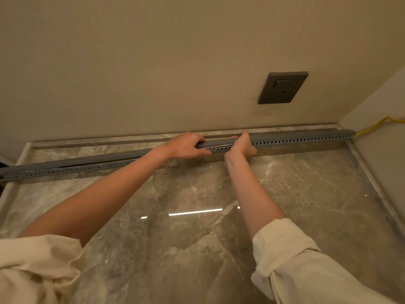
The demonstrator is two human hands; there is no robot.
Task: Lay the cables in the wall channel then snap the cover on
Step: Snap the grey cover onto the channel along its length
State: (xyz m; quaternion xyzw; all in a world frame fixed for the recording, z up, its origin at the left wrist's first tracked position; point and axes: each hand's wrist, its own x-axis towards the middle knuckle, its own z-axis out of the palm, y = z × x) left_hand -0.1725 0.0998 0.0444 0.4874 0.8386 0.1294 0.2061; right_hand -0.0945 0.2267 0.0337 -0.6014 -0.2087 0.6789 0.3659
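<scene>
A long grey slotted channel (302, 140) lies along the back of the marble counter, against the wall. Its grey cover (72, 161) sits flush on the right half; on the left half it stands lifted above the slotted side, with a dark gap below. My left hand (186, 145) grips the cover from above near the middle. My right hand (243, 145) presses on the channel just to its right, fingers over the top. A yellow cable (372, 127) comes out of the channel's right end. Cables inside are hidden.
A dark wall socket (282, 87) sits above the channel's right half. A side wall (383, 161) closes the counter on the right. The glossy marble counter (197, 227) spreads toward me under both forearms.
</scene>
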